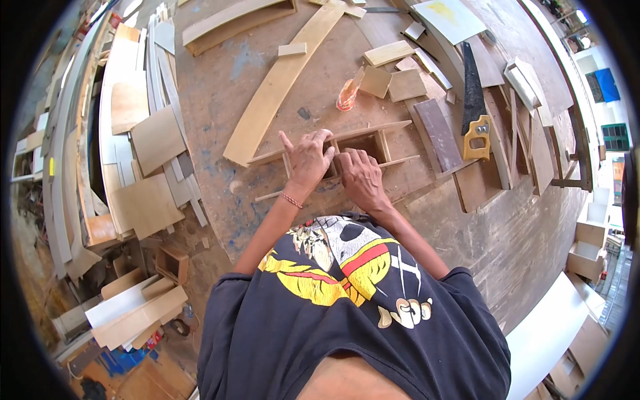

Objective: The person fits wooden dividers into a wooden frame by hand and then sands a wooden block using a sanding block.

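A small wooden frame point(405, 159) lies on the workbench in front of me, made of two long thin strips with short crosspieces between them. My left hand point(308, 160) grips its left part, thumb and fingers around the wood near a divider and one finger sticking out. Close beside it, my right hand point(362, 175) has its fingers curled over the middle of the frame. The fingertips of both hands are partly hidden. Beyond the frame stands a small orange-and-clear plastic container point(347, 95), perhaps holding glue. A long light plank point(283, 87) lies to the upper left, with a small wood block point(292, 49) on it.
A handsaw point(475, 107) with a wooden handle rests at the right among offcuts. A dark reddish board point(437, 135) lies right of the frame. Stacked panels point(148, 203) fill the left side. A curved wooden box piece point(233, 25) sits at the far edge.
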`<state>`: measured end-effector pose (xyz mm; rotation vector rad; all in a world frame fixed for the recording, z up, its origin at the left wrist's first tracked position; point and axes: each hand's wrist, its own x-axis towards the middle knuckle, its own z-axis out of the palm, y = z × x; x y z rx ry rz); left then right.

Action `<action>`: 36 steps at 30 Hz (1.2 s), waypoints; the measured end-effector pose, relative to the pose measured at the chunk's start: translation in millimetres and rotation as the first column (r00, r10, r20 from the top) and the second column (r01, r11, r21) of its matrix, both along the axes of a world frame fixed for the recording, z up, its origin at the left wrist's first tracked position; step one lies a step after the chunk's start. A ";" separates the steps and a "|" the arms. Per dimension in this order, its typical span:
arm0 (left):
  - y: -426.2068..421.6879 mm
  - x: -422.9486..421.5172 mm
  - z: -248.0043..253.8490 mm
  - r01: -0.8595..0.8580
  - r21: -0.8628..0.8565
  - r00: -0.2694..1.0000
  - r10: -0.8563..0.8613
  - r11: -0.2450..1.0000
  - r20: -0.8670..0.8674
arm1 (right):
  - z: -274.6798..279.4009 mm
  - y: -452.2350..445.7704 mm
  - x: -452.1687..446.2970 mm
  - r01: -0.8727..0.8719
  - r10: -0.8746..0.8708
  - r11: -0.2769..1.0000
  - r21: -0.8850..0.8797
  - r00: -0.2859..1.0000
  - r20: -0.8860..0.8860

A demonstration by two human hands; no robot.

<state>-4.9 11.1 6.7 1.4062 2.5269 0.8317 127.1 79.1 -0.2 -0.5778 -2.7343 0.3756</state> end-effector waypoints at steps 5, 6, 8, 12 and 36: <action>20.3 -28.5 11.9 0.207 -0.214 0.957 -0.153 0.955 0.245 | -5.1 0.3 1.3 -0.035 0.036 0.997 0.072 0.999 -0.015; 25.3 -33.9 13.2 0.280 -0.254 0.921 -0.184 0.926 0.344 | -7.1 0.1 1.6 -0.033 0.034 0.997 0.073 0.999 -0.015; 31.7 -40.1 16.1 0.330 -0.248 0.909 -0.235 0.911 0.343 | -12.1 0.3 1.3 -0.024 0.030 0.988 0.152 0.999 -0.042; 36.5 -45.4 8.8 0.411 -0.245 0.879 -0.310 0.878 0.363 | -12.4 -0.6 1.3 -0.007 0.012 0.989 0.146 1.000 -0.029; 39.4 -47.9 -5.3 0.453 -0.202 0.865 -0.375 0.868 0.333 | -16.8 -1.8 -0.2 0.040 -0.019 0.973 0.227 0.995 -0.093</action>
